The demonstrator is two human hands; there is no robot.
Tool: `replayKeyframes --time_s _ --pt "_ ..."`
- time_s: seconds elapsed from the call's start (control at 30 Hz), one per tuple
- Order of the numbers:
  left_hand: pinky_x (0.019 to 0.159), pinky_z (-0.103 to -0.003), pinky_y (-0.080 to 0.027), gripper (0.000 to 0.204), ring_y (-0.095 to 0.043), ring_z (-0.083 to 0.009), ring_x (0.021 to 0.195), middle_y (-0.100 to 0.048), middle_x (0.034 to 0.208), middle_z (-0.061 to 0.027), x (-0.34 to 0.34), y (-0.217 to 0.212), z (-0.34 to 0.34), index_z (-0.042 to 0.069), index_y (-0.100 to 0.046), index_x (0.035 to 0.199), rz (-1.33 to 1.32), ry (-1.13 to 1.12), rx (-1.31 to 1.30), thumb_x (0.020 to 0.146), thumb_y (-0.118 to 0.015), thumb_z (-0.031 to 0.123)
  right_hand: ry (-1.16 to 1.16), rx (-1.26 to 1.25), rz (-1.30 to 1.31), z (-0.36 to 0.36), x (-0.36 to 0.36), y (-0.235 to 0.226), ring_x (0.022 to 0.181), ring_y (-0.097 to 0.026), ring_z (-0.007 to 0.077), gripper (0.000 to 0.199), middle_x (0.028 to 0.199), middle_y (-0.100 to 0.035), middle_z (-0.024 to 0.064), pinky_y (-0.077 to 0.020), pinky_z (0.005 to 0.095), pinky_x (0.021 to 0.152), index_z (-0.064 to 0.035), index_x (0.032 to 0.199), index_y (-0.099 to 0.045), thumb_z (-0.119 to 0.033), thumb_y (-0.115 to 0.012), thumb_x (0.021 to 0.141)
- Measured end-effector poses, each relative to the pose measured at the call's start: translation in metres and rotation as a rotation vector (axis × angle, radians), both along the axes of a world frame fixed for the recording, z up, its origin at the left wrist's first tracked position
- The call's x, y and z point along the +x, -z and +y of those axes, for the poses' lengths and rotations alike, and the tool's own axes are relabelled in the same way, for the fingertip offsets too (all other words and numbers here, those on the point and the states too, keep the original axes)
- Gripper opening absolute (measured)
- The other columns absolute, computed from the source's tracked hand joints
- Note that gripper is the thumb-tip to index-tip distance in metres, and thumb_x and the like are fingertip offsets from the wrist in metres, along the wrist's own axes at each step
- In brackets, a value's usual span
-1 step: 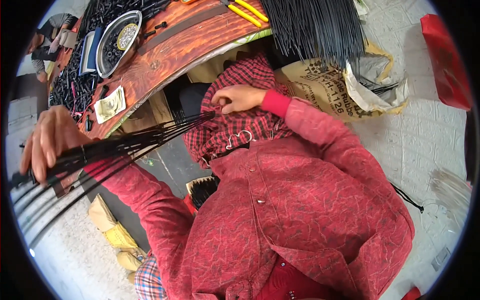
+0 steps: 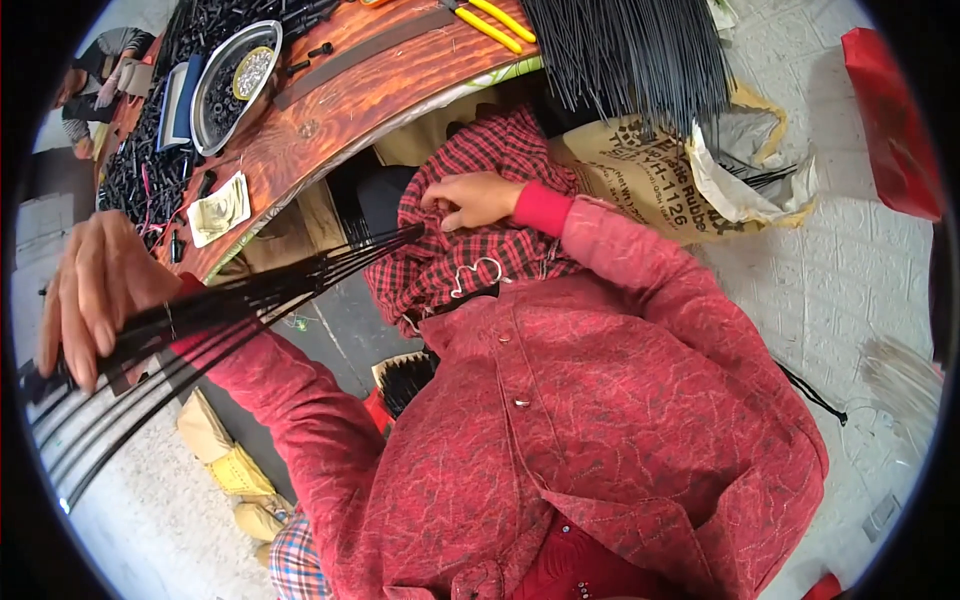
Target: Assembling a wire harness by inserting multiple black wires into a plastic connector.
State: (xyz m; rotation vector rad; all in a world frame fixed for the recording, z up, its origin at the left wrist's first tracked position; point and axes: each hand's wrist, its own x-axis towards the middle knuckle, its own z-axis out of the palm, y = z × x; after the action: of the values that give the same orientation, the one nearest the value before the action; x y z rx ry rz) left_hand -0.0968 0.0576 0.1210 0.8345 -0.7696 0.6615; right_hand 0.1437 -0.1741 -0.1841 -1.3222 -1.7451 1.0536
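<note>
My left hand [image 2: 95, 300], out at the far left, has its fingers wrapped over a bundle of thin black rods or cables [image 2: 290, 285]. Several loose strands fan out below that hand, and the other end of the bundle narrows toward my lap. There my right hand [image 2: 475, 200] hovers over a red-and-black checked cloth [image 2: 480, 150], its fingers curled in a pinch beside the strand tips. Whatever sits between those fingers, if anything, is hidden. A white looped cord [image 2: 478, 278] lies on the cloth.
Beyond my lap stands a wooden table [image 2: 370, 85] with yellow-handled pliers [image 2: 490, 25], a metal bowl [image 2: 205, 115], heaps of small black parts [image 2: 140, 165] and banknote-like paper [image 2: 220, 210]. Many black cables [image 2: 630, 60] hang off its right end above a printed sack [image 2: 640, 180]. Another person [image 2: 100, 75] sits far left.
Both hands have shifted very slightly: my right hand a little to the left, the bundle's near end with it. My left hand keeps its grip.
</note>
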Motion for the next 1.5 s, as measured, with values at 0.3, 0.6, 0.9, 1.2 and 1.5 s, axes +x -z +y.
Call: replayKeyframes --time_s 0.3,0.6,0.9,1.2,1.5 --pt "0.075 -0.02 -0.056 0.029 -0.063 -0.017 0.093 -0.068 0.109 -0.0063 0.122 -0.005 -0.027 0.018 -0.062 0.123 0.043 0.58 0.759 0.097 -0.05 0.011 0.643 -0.322 -0.114 0.006 0.015 0.007 0.067 -0.06 0.0148 0.018 0.069 -0.063 0.0049 -0.0457 0.0329 0.06 -0.0061 0.079 -0.062 -0.024 -0.064 0.074" --pt "0.073 -0.016 -0.053 0.027 -0.064 -0.0122 0.089 -0.07 0.106 -0.0025 0.149 -0.01 -0.034 0.018 -0.066 0.116 0.035 0.681 0.781 0.09 -0.063 0.011 0.544 -0.088 0.686 0.027 -0.021 0.017 0.07 -0.064 0.0198 0.021 0.074 -0.065 0.0101 -0.0499 0.0325 0.064 -0.004 0.085 -0.063 -0.024 -0.065 0.078" --pt "0.054 -0.015 -0.052 0.017 -0.067 -0.0123 0.063 -0.072 0.073 -0.0019 0.048 -0.035 -0.053 0.012 -0.076 0.085 -0.029 -0.063 0.088 0.08 -0.063 0.003 0.507 -0.386 -0.369 0.005 0.0 0.063 0.079 -0.063 0.0388 0.021 0.081 -0.065 0.019 -0.049 0.0488 0.068 -0.0057 0.09 -0.062 -0.021 -0.06 0.074" --pt "0.086 -0.03 -0.048 0.046 -0.056 -0.0198 0.108 -0.054 0.114 -0.0063 -0.017 -0.013 -0.048 0.007 -0.042 0.13 0.455 -0.824 0.136 0.089 -0.061 0.013 -0.153 -0.27 -0.561 -0.004 -0.001 0.046 0.088 -0.065 0.036 0.03 0.092 -0.067 0.0184 -0.0508 0.0476 0.075 -0.0056 0.094 -0.066 -0.018 -0.066 0.067" --pt "0.062 -0.02 -0.046 0.028 -0.056 -0.0069 0.075 -0.063 0.092 -0.0017 0.039 0.069 -0.116 -0.004 -0.062 0.111 0.956 -1.49 -0.098 0.083 -0.065 0.0 -0.222 -0.281 -0.582 -0.042 -0.012 0.041 0.09 -0.064 0.0329 0.03 0.095 -0.066 0.0138 -0.0506 0.0466 0.076 -0.0124 0.1 -0.067 -0.018 -0.058 0.072"
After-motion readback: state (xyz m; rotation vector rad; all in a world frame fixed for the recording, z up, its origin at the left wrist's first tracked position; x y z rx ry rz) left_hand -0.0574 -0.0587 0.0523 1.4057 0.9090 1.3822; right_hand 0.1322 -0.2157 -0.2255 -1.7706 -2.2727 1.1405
